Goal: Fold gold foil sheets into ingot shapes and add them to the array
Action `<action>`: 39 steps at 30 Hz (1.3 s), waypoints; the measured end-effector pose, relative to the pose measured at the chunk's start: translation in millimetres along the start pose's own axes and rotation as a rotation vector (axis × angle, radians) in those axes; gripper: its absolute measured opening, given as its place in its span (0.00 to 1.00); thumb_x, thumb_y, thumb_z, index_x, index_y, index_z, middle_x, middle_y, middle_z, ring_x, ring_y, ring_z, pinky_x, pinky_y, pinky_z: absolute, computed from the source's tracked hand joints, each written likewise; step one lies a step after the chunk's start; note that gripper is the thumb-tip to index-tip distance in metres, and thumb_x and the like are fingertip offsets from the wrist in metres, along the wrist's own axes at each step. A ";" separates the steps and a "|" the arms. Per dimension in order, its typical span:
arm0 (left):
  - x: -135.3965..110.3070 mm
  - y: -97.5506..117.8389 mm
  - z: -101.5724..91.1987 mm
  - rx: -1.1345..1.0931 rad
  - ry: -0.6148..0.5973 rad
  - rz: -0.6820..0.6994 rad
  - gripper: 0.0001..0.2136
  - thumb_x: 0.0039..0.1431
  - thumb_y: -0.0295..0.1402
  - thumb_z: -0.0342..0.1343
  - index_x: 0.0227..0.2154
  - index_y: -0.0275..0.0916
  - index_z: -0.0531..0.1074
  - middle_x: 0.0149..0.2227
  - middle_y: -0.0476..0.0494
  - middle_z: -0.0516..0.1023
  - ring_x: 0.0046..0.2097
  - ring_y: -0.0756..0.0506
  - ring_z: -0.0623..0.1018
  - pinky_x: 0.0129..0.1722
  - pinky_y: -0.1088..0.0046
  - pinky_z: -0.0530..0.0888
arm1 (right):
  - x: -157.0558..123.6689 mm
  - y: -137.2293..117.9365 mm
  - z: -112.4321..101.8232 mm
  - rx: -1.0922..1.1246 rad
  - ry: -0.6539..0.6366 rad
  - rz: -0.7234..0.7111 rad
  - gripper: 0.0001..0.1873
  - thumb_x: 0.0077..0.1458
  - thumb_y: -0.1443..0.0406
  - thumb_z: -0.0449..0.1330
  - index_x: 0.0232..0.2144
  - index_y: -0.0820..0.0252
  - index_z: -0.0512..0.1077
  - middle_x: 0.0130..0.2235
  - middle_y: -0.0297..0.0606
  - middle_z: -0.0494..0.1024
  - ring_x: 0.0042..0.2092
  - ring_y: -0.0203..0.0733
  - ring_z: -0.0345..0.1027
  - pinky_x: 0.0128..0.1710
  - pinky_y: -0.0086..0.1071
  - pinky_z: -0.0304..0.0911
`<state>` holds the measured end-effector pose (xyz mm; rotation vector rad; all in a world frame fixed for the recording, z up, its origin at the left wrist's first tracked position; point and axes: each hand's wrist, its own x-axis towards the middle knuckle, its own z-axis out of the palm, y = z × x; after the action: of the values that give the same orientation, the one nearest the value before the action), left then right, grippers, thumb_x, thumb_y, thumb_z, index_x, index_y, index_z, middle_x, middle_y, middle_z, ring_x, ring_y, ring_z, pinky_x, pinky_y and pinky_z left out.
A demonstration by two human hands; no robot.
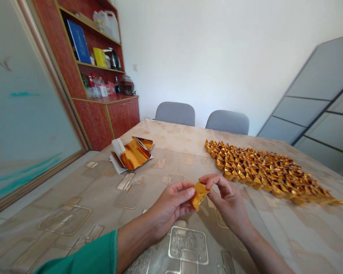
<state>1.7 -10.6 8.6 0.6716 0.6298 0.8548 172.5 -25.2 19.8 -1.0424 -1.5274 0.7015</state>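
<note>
The left hand point(171, 205) and the right hand point(228, 201) are working together above the table point(74, 182), both holding a small folded piece of gold foil point(199, 195) in the air. The left fingers point(187, 192) are pinching its lower side, while the right fingers point(214, 182) are closing on its upper corner, so neither hand is released. The piece is sitting between the fingertips, just in front of the person's body, and its folds look partly formed.

To the right, a large mass of folded gold foil pieces point(265, 171) is lying in tight overlapping rows, which suggests that much of the folding is done. To the left, a loose stack of gold foil sheets point(134, 154) is resting on white paper point(117, 150), and this unfolded material appears to be what is left. A green sleeve point(82, 258) is covering the left forearm, and two grey chairs point(175, 113) are standing beyond the table.
</note>
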 end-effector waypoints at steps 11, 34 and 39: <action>6.4 -1.0 -5.8 -0.011 0.044 0.137 0.10 0.44 0.30 0.68 0.30 0.38 0.76 0.33 0.48 0.77 0.33 0.52 0.73 0.35 0.77 0.67 | -8.7 -3.2 12.0 0.063 -0.117 0.142 0.13 0.54 0.60 0.62 0.43 0.50 0.70 0.39 0.36 0.72 0.42 0.45 0.67 0.40 0.36 0.64; 3.1 5.8 -0.5 0.378 0.139 0.569 0.05 0.44 0.28 0.65 0.24 0.38 0.74 0.27 0.49 0.74 0.31 0.49 0.73 0.32 0.74 0.69 | -6.3 -5.0 12.8 0.219 -0.102 0.245 0.11 0.54 0.59 0.62 0.41 0.49 0.71 0.34 0.32 0.75 0.34 0.41 0.67 0.32 0.31 0.62; -0.7 7.3 0.2 0.488 0.111 0.697 0.09 0.45 0.28 0.66 0.16 0.38 0.72 0.28 0.46 0.73 0.32 0.48 0.73 0.34 0.74 0.69 | -7.8 -3.9 8.8 0.280 -0.145 0.260 0.09 0.57 0.58 0.58 0.40 0.50 0.73 0.36 0.34 0.76 0.37 0.43 0.69 0.37 0.34 0.64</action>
<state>-1.8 -7.7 14.3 1.3364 0.7220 1.4069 163.1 -32.9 17.7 -1.0010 -1.3777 1.1591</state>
